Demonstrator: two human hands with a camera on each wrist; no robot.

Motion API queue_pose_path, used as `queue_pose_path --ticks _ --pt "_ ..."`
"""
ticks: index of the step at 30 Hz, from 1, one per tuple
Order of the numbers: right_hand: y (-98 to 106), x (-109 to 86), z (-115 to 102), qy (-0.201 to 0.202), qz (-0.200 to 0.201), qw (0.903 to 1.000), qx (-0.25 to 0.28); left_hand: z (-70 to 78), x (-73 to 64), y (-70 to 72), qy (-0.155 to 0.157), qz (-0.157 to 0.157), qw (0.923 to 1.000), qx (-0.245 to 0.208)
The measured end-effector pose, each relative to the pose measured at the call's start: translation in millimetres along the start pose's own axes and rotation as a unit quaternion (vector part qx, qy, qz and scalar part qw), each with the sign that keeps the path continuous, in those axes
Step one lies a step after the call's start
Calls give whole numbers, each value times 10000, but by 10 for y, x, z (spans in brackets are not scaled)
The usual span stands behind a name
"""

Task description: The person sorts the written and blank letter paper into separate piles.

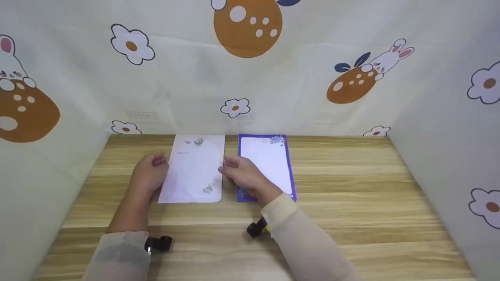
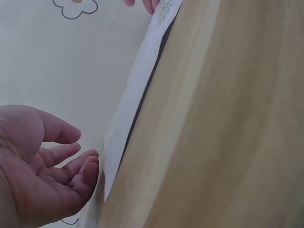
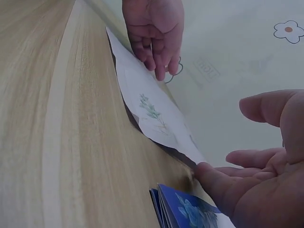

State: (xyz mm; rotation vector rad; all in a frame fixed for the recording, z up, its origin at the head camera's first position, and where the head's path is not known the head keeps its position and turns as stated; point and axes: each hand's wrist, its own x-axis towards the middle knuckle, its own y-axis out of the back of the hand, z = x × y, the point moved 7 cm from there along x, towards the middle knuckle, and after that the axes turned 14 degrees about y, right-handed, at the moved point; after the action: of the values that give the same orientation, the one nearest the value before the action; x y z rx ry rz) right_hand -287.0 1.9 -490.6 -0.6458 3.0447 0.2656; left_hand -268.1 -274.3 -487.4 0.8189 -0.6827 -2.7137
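A: How are the hands held?
B: Both are loosely opened, nothing gripped. The left hand is held just beside the floral-printed sheet's left edge, contact unclear; its right edge is touched by the right hand.
A: And room?
B: A tabletop strip is left before the purple-bordered stack. Both forearms are angled inward.

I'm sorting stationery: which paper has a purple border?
The right paper, partly hidden by the right hand: purple frames its white middle. The left paper is white with green sprigs and no border.
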Motion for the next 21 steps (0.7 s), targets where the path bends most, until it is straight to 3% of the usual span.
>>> queue_pose_path --ticks 3,6,12,21 --pt "39 -28 -33 160 64 9998 38 70 -46 -1 -143 101 9997 -182" --pt "105 -54 -69 394 118 9990 190 169 -95 -99 -301 35 9988 -377" --pt "344 -94 -118 833 224 9954 414 431 -163 -504 -724 -303 9953 -566" --pt "931 -209 -90 1014 743 9920 46 779 -304 -1073 -1039 -635 9911 -529"
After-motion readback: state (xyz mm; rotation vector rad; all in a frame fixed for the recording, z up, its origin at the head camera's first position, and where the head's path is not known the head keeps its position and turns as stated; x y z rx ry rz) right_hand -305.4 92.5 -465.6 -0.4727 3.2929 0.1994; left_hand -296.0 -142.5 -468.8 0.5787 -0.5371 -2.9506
